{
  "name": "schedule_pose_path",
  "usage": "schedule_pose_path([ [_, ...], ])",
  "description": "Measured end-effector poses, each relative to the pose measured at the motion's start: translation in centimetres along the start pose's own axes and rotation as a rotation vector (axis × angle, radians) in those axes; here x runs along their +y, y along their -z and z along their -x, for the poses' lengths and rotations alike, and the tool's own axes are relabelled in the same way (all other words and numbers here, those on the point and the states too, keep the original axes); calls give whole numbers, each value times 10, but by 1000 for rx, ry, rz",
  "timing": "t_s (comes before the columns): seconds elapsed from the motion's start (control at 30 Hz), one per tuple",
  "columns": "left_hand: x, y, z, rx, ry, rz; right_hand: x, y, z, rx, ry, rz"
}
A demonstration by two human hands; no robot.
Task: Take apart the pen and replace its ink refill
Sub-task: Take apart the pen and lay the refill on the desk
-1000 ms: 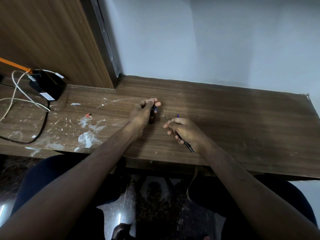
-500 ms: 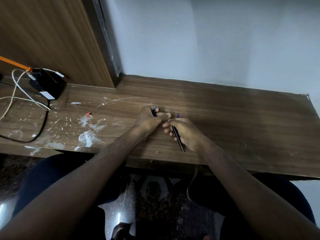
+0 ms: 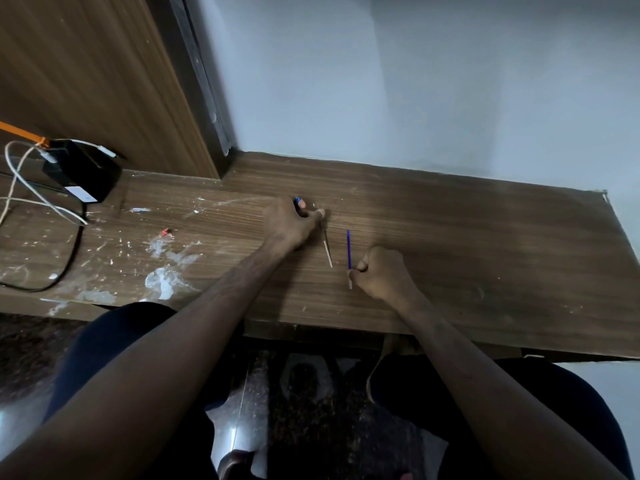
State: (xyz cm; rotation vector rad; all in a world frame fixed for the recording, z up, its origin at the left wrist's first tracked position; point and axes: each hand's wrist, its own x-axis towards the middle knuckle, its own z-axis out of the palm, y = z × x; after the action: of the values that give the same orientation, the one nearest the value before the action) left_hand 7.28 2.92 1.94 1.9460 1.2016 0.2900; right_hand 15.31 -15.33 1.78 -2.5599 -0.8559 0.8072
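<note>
My left hand (image 3: 289,221) rests on the wooden desk (image 3: 467,244). Its fingertips pinch the top of a thin refill (image 3: 327,249), dark above and pale below, which slants down toward me. A small pen part with a blue end (image 3: 297,200) pokes out above that hand's fingers. My right hand (image 3: 382,271) is curled into a fist nearer the front edge and grips a thin blue refill (image 3: 348,247) close to its lower end, the blue length pointing away from me. The two refills lie almost parallel, a short gap apart. The dark pen barrel is not visible.
White paint splashes and flecks (image 3: 162,278) cover the desk's left part, with a tiny red bit (image 3: 165,232) among them. A black box (image 3: 81,176) with white and black cables (image 3: 38,202) sits far left. A wooden panel (image 3: 86,81) and a pale wall stand behind.
My hands were together at the desk's middle; they have since separated. The right hand drew back toward me with the blue refill, and the left hand now pinches the other thin refill.
</note>
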Motion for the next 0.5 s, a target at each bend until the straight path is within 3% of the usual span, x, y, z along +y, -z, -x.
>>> schedule_pose_path([
  [0.17, 1, 11, 0, -6, -29, -14, -6, -1, -5, 51, -17, -16],
  [0.3, 1, 21, 7, -51, -9, 125, -10, 3, -9, 31, 5, -94],
  [0.5, -16, 29, 23, -310, -100, -15, 0, 12, -19, 118, -16, -250],
])
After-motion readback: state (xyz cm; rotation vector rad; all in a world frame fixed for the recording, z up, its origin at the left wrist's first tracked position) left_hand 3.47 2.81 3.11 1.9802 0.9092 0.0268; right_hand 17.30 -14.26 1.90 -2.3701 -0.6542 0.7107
